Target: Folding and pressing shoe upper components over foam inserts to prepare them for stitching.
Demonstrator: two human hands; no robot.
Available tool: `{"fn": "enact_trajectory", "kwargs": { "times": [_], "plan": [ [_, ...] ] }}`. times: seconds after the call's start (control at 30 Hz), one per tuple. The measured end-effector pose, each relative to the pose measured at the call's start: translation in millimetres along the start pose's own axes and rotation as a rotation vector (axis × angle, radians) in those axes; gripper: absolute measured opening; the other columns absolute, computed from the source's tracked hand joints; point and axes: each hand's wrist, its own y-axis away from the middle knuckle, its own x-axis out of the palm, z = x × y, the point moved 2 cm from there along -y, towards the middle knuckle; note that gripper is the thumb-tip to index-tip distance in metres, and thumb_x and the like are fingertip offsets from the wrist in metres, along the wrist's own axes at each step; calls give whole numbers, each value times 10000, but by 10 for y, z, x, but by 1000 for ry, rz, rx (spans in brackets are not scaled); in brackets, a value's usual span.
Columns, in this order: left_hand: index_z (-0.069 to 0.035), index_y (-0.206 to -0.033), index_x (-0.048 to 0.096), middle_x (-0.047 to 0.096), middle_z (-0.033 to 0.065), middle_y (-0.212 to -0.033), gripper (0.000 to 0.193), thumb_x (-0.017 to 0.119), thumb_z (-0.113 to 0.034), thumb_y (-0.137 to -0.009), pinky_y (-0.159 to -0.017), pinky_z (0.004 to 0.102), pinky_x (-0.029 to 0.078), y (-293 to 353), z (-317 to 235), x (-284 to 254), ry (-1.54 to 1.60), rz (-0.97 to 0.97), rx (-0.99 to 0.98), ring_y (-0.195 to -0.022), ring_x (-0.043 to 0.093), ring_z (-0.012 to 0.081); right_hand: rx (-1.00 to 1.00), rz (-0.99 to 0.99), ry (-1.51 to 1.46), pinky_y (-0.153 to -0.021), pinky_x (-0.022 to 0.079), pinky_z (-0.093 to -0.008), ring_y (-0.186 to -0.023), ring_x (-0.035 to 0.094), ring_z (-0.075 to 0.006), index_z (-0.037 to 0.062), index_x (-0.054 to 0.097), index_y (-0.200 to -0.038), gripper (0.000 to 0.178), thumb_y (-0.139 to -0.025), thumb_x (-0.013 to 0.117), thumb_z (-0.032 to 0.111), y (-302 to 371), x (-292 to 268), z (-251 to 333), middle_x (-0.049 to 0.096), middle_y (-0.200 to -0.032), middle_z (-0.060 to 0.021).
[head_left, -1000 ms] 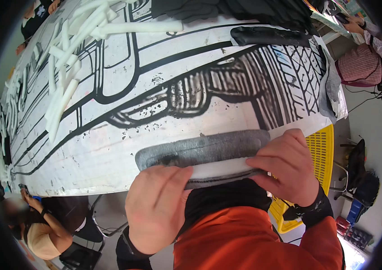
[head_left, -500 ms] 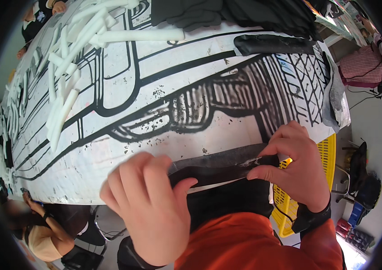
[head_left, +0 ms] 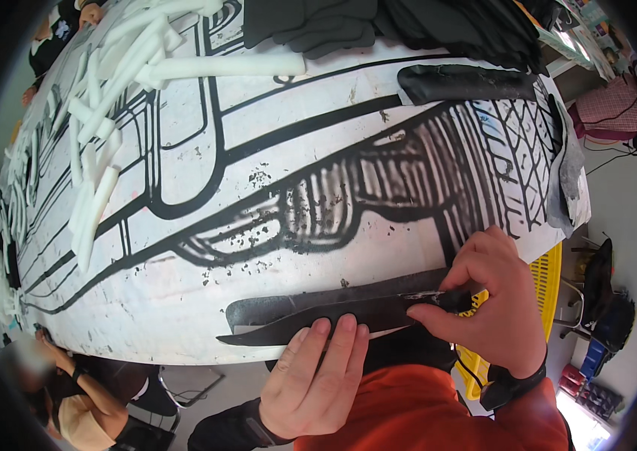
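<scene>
A long strip of black leather-like material (head_left: 378,309) lies folded lengthwise along the near edge of the table. Its dull back part lies flat, and the darker front flap tapers to a loose point on the left. My right hand (head_left: 493,304) pinches the strip's right end between thumb and fingers, where a small pale streak shows at the fold. My left hand (head_left: 318,379) rests its outstretched fingers on the front flap near the middle. Whether anything is rolled inside the strip is hidden.
White foam sticks (head_left: 217,65) are heaped at the far left. Stacked black pieces (head_left: 311,26) and a finished-looking black roll (head_left: 469,83) lie along the back. A yellow plastic basket (head_left: 547,282) stands at the right edge. Other people sit around the table (head_left: 131,323).
My left hand has come down and rightward from the strip's left end onto its middle, fingers now straightened. The left end hangs loose. My right hand still pinches the right end.
</scene>
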Motion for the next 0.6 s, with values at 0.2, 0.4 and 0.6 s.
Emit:
{"fn": "enact_trajectory", "kwargs": {
  "times": [0.2, 0.4, 0.6],
  "plan": [
    [-67, -1130, 799, 731, 99, -1267, 256, 640, -68, -929, -1009, 355, 597, -132, 3, -129, 41, 143, -52, -1222, 646, 274, 63, 8, 49, -708, 439, -383, -779, 528, -272, 79, 602, -663, 353, -628, 934, 195, 7, -17, 29, 548, -739, -44],
    [21, -1232, 710, 711, 131, -1272, 375, 691, -102, -877, -914, 353, 590, -271, 17, -251, 121, 216, -154, -1127, 668, 274, 52, 37, 64, -713, 446, -382, -783, 531, -274, 75, 599, -663, 351, -625, 928, 191, -30, -10, 58, 550, -739, -46],
    [-60, -1143, 790, 733, 103, -1259, 257, 657, -66, -924, -985, 338, 617, -247, 4, -188, 78, 268, -142, -1226, 638, 261, 58, 39, 84, -704, 445, -381, -772, 531, -272, 77, 602, -662, 350, -616, 928, 196, -30, -25, 58, 549, -726, -43]
  ]
}}
